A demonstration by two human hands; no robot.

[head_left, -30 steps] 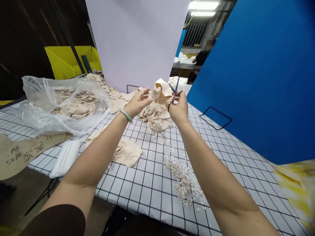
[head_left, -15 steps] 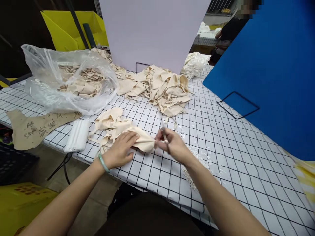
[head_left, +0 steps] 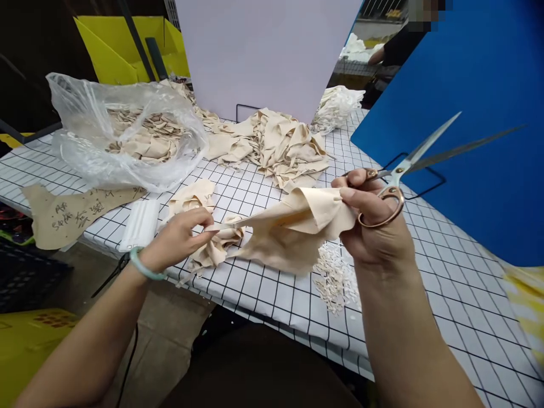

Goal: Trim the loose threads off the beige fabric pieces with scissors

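A beige fabric piece (head_left: 293, 226) is stretched in the air between my two hands above the checked table (head_left: 425, 272). My left hand (head_left: 181, 238), with a green bangle on the wrist, pinches its left end. My right hand (head_left: 374, 218) pinches the right end and also holds scissors (head_left: 419, 158) with copper-coloured handles, blades apart and pointing up to the right. Small white offcuts (head_left: 335, 275) lie on the table just below the fabric.
A heap of beige fabric pieces (head_left: 280, 144) lies at the back centre. A clear plastic bag (head_left: 127, 136) of beige pieces sits at the left, with a written brown paper pattern (head_left: 72, 212) and a white ribbed object (head_left: 140, 224). A blue board (head_left: 459, 113) stands right. Another person works behind.
Both hands came down from the back heap to the near table, took up a fabric piece, and have now lifted and stretched it. The scissors have swung up to the right.
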